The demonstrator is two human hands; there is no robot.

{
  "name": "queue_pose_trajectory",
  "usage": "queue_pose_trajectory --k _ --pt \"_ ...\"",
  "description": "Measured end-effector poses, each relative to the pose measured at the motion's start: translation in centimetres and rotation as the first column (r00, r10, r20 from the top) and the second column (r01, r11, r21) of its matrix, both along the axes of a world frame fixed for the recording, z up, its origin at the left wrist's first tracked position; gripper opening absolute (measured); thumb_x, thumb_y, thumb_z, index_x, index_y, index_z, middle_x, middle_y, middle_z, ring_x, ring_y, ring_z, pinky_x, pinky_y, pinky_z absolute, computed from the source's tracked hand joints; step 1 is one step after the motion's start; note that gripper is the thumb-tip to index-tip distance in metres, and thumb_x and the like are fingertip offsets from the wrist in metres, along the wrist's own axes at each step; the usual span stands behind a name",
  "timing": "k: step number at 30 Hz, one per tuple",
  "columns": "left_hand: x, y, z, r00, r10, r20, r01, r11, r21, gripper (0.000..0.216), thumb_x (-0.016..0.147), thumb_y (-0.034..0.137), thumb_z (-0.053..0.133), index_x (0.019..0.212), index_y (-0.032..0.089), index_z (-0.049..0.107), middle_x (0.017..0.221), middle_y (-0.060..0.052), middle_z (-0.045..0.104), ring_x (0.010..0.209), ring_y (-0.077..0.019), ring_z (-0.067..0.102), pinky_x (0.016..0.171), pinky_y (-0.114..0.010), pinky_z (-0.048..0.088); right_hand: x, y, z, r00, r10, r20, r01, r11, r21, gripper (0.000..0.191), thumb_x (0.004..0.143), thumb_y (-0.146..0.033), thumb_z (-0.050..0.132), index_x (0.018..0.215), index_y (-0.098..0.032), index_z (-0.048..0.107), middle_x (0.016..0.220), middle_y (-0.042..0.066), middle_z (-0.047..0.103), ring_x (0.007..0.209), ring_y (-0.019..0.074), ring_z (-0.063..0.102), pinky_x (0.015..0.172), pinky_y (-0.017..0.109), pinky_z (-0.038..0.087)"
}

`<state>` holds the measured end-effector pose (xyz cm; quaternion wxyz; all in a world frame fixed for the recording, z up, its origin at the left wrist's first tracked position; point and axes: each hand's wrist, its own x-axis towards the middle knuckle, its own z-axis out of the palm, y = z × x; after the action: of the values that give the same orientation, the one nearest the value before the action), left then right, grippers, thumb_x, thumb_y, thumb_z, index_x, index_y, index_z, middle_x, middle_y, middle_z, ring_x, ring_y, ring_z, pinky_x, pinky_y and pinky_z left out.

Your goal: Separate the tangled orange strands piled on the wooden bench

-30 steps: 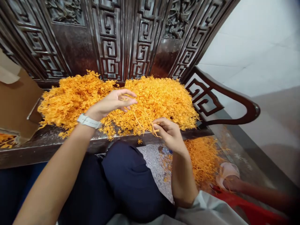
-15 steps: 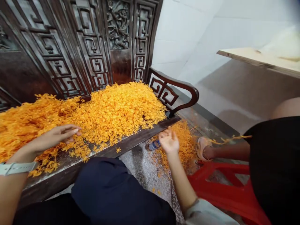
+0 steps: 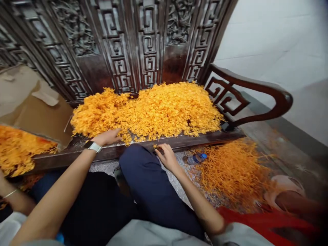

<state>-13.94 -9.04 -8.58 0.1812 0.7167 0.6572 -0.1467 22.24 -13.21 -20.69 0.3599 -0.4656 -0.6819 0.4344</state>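
Observation:
A heap of orange, flower-like frilly pieces (image 3: 166, 109) covers the seat of a dark carved wooden bench (image 3: 189, 141). At the heap's front left edge is my left hand (image 3: 109, 137), a pale watch band on its wrist. Its fingers are bent and pressed together at the loose pieces; what is between the fingertips is hidden. My right hand (image 3: 167, 158) is over my right knee, just before the bench's front edge. Its thumb stands apart from the curled fingers. By its fingertips sits one small orange piece (image 3: 155, 146).
A cardboard box (image 3: 42, 118) stands on the bench at left, near more orange pieces (image 3: 15, 147). Another person's arm (image 3: 15, 191) shows at lower left. A blue-capped bottle (image 3: 196, 158) and a pile of orange stalks (image 3: 230, 171) lie on the floor, beside a red stool (image 3: 269, 222) and a sandalled foot.
The view has turned left, bringing the box in. My right hand has come from over the floor stalks to the bench's front edge. My left hand is now at the heap's front edge.

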Motion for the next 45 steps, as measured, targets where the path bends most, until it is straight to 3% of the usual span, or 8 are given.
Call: queue_pose_trajectory --k 10,14,18,23,26,29,37,45 --pt "-0.9 -2.8 -1.3 0.996 -0.052 -0.066 0.061 0.990 0.129 0.054 0.102 0.038 0.054 0.149 0.013 0.049 0.132 -0.026 0.069 0.119 -0.0355 0.069 0.097 -0.041 0.052 -2.1 7.0 2.9 0.940 0.218 0.263 -0.229 0.973 0.011 0.019 0.090 -0.032 0.062 0.079 -0.018 0.066 0.081 0.005 0.068 0.082 0.0207 0.060 0.077 0.033 0.047" --pt "-1.4 -0.4 -1.2 0.993 -0.101 -0.061 0.110 0.980 0.165 0.064 0.098 0.030 0.061 0.159 0.019 0.046 0.132 -0.025 0.070 0.120 -0.0373 0.068 0.096 -0.043 0.051 -1.2 10.0 7.3 0.910 0.319 0.263 -0.314 0.947 -0.061 0.034 0.081 -0.049 0.075 0.079 -0.016 0.069 0.071 0.002 0.066 0.067 0.0157 0.057 0.065 0.029 0.045" --pt "-0.6 2.9 -1.5 0.985 -0.174 -0.019 0.175 0.975 0.138 0.056 0.086 0.030 0.079 0.141 0.025 0.070 0.129 -0.019 0.074 0.120 -0.0379 0.068 0.095 -0.040 0.052 -1.1 14.1 13.9 0.887 0.365 0.283 -0.351 0.931 -0.102 0.041 0.079 -0.055 0.079 0.087 -0.016 0.070 0.074 0.005 0.070 0.063 0.0137 0.055 0.059 0.028 0.044" --pt "-0.1 5.5 -1.5 0.982 -0.186 0.028 0.177 0.966 0.190 0.038 0.093 0.034 0.070 0.127 0.022 0.078 0.124 -0.016 0.075 0.115 -0.0352 0.069 0.090 -0.038 0.052 -3.5 18.9 19.0 0.949 -0.020 0.315 -0.026 0.990 0.141 0.040 0.085 -0.037 0.076 0.118 -0.018 0.064 0.102 0.014 0.073 0.072 0.0188 0.061 0.061 0.033 0.050" --pt "-0.8 5.7 -1.7 0.980 -0.176 0.095 0.123 0.906 0.406 0.035 0.101 0.041 0.057 0.118 0.017 0.077 0.120 -0.018 0.070 0.113 -0.0334 0.066 0.092 -0.040 0.050 -6.0 19.2 18.4 0.941 -0.068 0.332 -0.024 0.964 0.266 0.038 0.088 -0.035 0.071 0.122 -0.019 0.062 0.106 0.013 0.072 0.074 0.0205 0.061 0.066 0.038 0.051" --pt "-1.4 5.3 -2.4 0.957 -0.179 0.227 -0.004 0.777 0.630 0.032 0.104 0.041 0.054 0.101 0.014 0.072 0.110 -0.017 0.065 0.106 -0.0296 0.063 0.093 -0.040 0.048 -8.9 17.4 16.3 0.915 0.254 0.313 -0.312 0.938 0.151 0.033 0.094 -0.049 0.066 0.110 -0.020 0.067 0.106 0.012 0.072 0.081 0.0222 0.062 0.073 0.040 0.053" --pt "1.1 6.0 -4.0 0.775 -0.212 0.596 -0.305 0.700 0.646 0.041 0.102 0.056 0.057 0.078 0.023 0.052 0.068 0.001 0.046 0.065 -0.0175 0.047 0.065 -0.034 0.042 -14.5 15.0 9.7 0.849 0.528 -0.035 -0.527 0.849 0.020 0.045 0.091 -0.065 0.070 0.097 -0.021 0.066 0.093 0.005 0.069 0.072 0.0162 0.057 0.068 0.033 0.049" --pt "3.6 7.5 -3.7 0.785 -0.201 0.586 -0.282 0.726 0.627 0.069 0.103 0.077 0.024 0.108 0.023 0.067 0.098 -0.009 0.071 0.096 -0.0248 0.070 0.092 -0.044 0.053 -10.8 17.5 10.2 0.872 0.277 -0.405 -0.352 0.928 -0.123 0.035 0.089 -0.036 0.082 0.074 -0.024 0.052 0.064 -0.001 0.057 0.059 0.0137 0.052 0.055 0.028 0.044"
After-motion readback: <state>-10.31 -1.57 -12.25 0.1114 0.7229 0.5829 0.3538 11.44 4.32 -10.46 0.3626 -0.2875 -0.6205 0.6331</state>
